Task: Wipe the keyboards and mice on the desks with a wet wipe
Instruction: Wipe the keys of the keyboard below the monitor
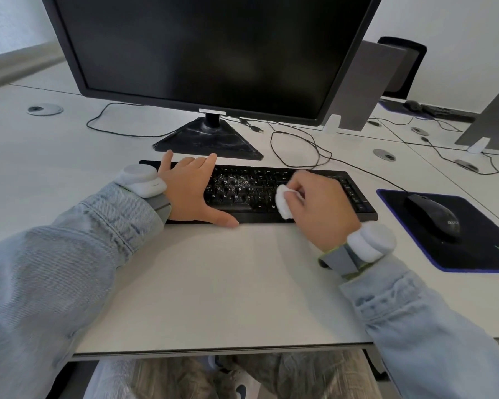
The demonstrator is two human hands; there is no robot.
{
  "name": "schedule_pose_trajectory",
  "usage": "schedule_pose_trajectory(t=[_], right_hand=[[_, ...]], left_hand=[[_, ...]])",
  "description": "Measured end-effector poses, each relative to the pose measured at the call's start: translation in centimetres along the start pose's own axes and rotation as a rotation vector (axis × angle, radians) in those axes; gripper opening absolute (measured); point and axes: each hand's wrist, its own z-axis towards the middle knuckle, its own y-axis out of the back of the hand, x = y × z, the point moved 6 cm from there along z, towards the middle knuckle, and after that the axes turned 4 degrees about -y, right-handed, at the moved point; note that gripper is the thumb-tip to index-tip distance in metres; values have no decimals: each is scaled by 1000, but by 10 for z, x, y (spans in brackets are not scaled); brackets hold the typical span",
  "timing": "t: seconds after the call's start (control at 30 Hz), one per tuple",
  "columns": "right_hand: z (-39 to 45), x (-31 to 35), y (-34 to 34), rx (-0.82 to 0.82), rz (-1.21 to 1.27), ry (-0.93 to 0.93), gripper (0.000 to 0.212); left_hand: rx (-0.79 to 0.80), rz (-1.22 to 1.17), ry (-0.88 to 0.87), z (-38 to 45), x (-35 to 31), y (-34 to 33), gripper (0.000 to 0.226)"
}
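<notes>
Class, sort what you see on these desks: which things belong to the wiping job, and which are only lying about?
Job: keyboard, wet wipe held in the right hand, left hand steadying the keyboard, mouse.

Lying about: monitor, mouse pad, loose cables, far keyboard.

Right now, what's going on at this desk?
A person is cleaning a black keyboard at a white desk. The right hand grips a folded wet wipe and rubs it over the keys right of the middle. The left hand lies flat on the keyboard's left end, holding it steady. White specks show on the middle keys. The mouse sits untouched on its mat.
</notes>
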Motion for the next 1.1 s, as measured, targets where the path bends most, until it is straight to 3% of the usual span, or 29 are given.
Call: schedule_pose_trajectory(t=[0.17, 0.37, 0.47, 0.57, 0.67, 0.9, 1.03, 1.1], right_hand=[[18, 54, -35, 183, -73, 128, 8], [28, 11, -24, 287, -227, 26, 12], [32, -2, -16, 209, -201, -26, 10], [30, 29, -26, 160, -95, 105, 11], [25, 50, -43, 213, -103, 195, 6], [33, 19, -33, 257, -181, 126, 9], [42, 20, -21, 111, -124, 96, 8], [47, 32, -25, 123, -94, 123, 8]], left_hand=[[-13, 3, -7, 2, 3, -2, 160], [-5, -9, -9, 3, 6, -4, 160], [-17, 3, -15, 4, 5, -4, 158], [-12, 7, -8, 3, 4, -3, 154], [-11, 18, -4, 3, 3, -2, 157], [11, -4, 7, -1, 0, 1, 148], [12, 1, 5, -1, -1, 2, 146], [13, 4, 6, -2, 0, 1, 147]])
